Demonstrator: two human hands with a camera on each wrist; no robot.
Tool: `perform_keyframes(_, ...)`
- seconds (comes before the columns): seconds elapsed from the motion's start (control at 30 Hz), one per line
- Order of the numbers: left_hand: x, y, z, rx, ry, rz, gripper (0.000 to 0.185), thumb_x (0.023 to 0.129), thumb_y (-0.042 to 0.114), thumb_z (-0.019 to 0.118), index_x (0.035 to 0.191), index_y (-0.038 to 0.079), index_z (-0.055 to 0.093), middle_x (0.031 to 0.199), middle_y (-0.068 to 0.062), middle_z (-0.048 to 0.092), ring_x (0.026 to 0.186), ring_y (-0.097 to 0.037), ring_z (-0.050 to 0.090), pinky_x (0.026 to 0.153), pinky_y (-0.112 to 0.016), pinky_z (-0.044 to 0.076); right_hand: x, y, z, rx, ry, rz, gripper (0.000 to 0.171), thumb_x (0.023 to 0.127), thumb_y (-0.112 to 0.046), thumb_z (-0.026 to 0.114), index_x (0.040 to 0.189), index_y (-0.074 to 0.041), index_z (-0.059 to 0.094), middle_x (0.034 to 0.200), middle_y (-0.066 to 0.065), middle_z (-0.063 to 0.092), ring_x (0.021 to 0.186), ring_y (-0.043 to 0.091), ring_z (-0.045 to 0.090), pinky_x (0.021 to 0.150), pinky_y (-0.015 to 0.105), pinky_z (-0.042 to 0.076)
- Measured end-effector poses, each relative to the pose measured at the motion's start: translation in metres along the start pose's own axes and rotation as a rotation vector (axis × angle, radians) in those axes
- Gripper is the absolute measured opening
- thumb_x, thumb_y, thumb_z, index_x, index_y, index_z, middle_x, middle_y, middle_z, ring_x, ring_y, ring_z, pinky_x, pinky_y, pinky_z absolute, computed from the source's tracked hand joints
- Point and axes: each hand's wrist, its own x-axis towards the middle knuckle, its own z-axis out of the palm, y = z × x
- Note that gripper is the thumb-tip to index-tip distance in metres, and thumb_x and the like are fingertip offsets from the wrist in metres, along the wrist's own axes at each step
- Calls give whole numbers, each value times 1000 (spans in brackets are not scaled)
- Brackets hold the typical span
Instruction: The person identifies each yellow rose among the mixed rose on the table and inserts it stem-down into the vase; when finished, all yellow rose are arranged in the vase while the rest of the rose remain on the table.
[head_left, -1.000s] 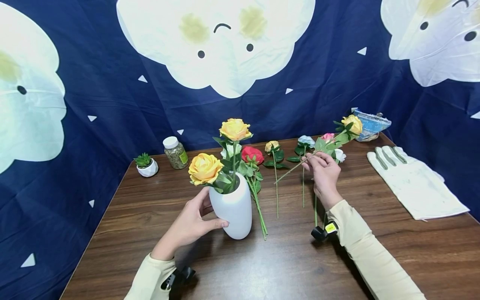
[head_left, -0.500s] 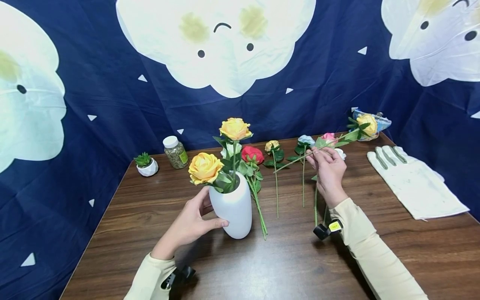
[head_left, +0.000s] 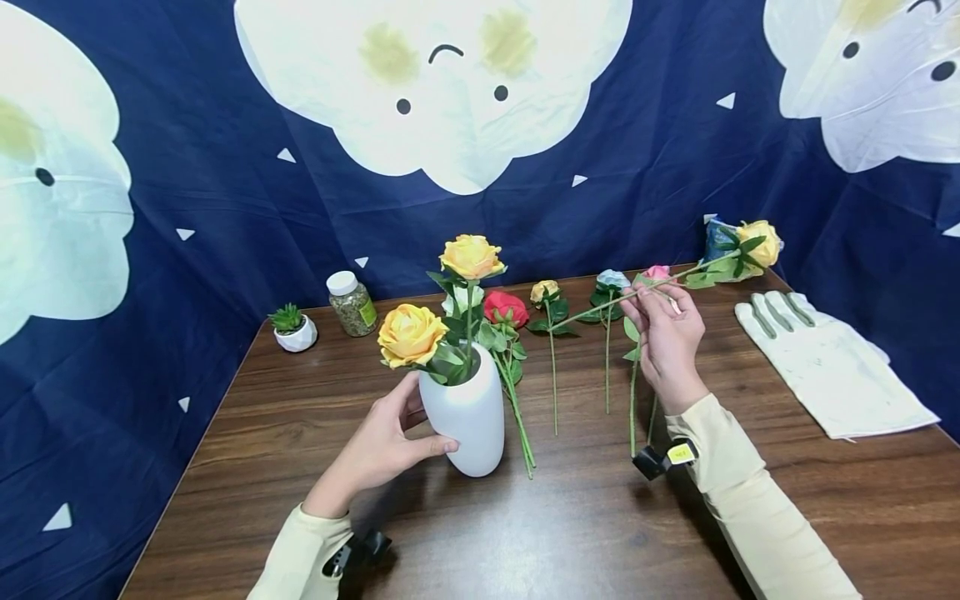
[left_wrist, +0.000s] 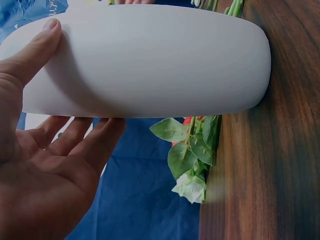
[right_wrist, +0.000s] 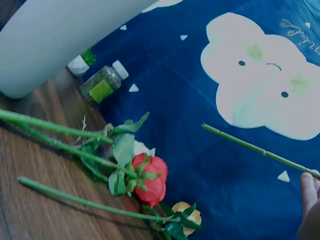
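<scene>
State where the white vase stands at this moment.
In the head view the white vase stands upright on the wooden table, left of centre, held by the left hand.

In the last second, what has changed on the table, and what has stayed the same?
The right hand lifted the yellow rose it pinches by the stem; the bloom swung up and to the right, and the stem now lies nearly level. The left hand stays on the white vase. The roses on the table did not move.

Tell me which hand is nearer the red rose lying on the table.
Left. The left hand grips the white vase right beside the red rose; the right hand holds a yellow rose farther off.
</scene>
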Motion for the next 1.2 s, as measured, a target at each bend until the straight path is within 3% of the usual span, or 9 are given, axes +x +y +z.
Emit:
perform_keyframes(0.33, -1, 3, 0, 21, 11, -3, 76, 82, 14, 88, 146, 7, 48, 130, -12, 68, 120, -28, 67, 102, -29, 54, -13, -13, 17, 78, -31, 0, 14, 98, 15, 54, 93, 3, 57, 80, 15, 73, 68, 20, 75, 65, 27, 64)
perform_keyframes(0.93, -1, 5, 1, 47, 16, -13, 78, 81, 16, 89, 147, 7, 47, 131, -11, 68, 120, -28, 67, 101, -30, 55, -42, -32, 41, 97, -113, -3, 19, 98, 18, 50, 93, 4, 62, 80, 16, 73, 70, 22, 75, 63, 27, 64)
perform_keyframes(1.2, -1, 3, 1, 68, 27, -14, 75, 82, 17, 89, 145, 5, 49, 128, -12, 70, 119, -27, 68, 102, -36, 57, -52, -37, 47, 135, -172, -5, 18, 98, 18, 51, 93, 5, 62, 82, 16, 74, 71, 23, 75, 66, 28, 65)
